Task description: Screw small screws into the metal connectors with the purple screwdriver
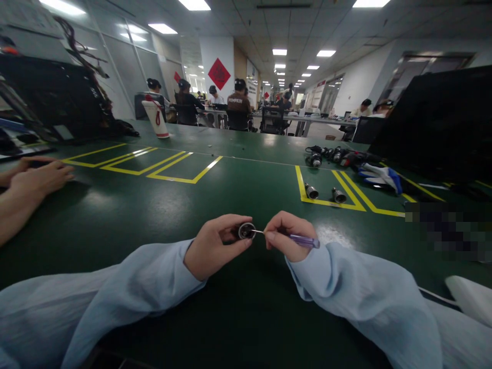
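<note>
Between thumb and fingers, my left hand (215,246) holds a small round metal connector (246,231), its open end turned to face me. A screwdriver (305,241) with a translucent purple handle is gripped in my right hand (288,233). Its thin shaft reaches left, and the tip is at the connector's opening; whether it touches the inside I cannot tell. Two similar metal connectors, one on the left (311,191) and one on the right (339,195), lie farther off inside a yellow taped outline (326,203) on the green table (161,215).
Another person's hands (42,177) rest at the left edge. Black cabled parts (332,155) and a blue-white glove (380,177) lie at the back right, near a dark monitor (438,118). A white cup (156,119) stands at the back left. A white object (471,297) is at right.
</note>
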Motion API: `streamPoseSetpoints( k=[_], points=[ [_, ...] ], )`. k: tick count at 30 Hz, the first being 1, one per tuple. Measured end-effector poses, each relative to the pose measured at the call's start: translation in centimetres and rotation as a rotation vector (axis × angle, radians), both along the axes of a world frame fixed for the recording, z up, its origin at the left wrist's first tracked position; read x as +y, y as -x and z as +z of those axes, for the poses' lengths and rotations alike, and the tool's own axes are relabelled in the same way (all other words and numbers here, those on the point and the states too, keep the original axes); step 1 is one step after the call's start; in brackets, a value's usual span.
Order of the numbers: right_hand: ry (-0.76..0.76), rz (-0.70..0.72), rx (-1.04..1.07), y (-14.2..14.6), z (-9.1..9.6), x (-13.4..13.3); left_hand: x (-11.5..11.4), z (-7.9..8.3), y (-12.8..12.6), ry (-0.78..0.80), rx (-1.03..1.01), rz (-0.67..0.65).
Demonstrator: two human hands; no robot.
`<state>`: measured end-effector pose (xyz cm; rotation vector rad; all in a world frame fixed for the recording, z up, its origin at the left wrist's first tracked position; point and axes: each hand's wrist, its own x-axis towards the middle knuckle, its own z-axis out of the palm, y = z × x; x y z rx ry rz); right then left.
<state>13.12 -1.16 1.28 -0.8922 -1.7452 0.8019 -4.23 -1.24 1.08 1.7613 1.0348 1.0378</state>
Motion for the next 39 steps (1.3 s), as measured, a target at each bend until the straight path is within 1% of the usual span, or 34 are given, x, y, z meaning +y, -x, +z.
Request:
streamPoseSetpoints(
  k=[3, 5, 7, 10, 14, 19, 25, 30, 35, 39],
  points=[
    [-0.235, -0.038, -0.136, 0.02, -0.28, -0.18, -0.01, 0.10, 0.05, 0.026, -0.011, 0.006],
    [-0.359, -0.037, -0.192, 0.04, -0.42, -0.26, 0.01, 0.14, 0.12, 0.023, -0.009, 0.017],
    [-0.433, -0.029, -0.223, 0.08, -0.50, -0.31, 0.05, 0.17, 0.17, 0.021, 0.002, 0.032],
    [-0.497, -0.009, -0.240, 0.18, -0.59, -0.36, 0.06, 0.24, 0.14, 0.008, 0.030, 0.069],
    [-0.548, 0.027, -0.298, 0.26, -0.66, -0.36, 0.05, 0.31, 0.01, -0.032, 0.055, 0.113],
    [-0.591, 0.055, -0.345, 0.36, -0.61, -0.51, 0.16, 0.18, -0.04, -0.109, 0.083, 0.109],
    [-0.704, 0.110, -0.419, 0.53, -0.29, -0.74, 0.33, 0.05, 0.16, -0.190, 0.155, 0.107],
    [-0.721, 0.107, -0.428, 0.43, -0.41, -0.49, 0.28, 0.23, 0.18, -0.209, 0.207, 0.109],
    [-0.719, 0.124, -0.430, 0.38, -0.71, -0.24, 0.27, 0.20, 0.14, -0.204, 0.211, 0.097],
    [-0.735, 0.106, -0.452, 0.47, -0.83, -0.22, 0.28, 0.04, 0.20, -0.210, 0.215, 0.098]
  ],
)
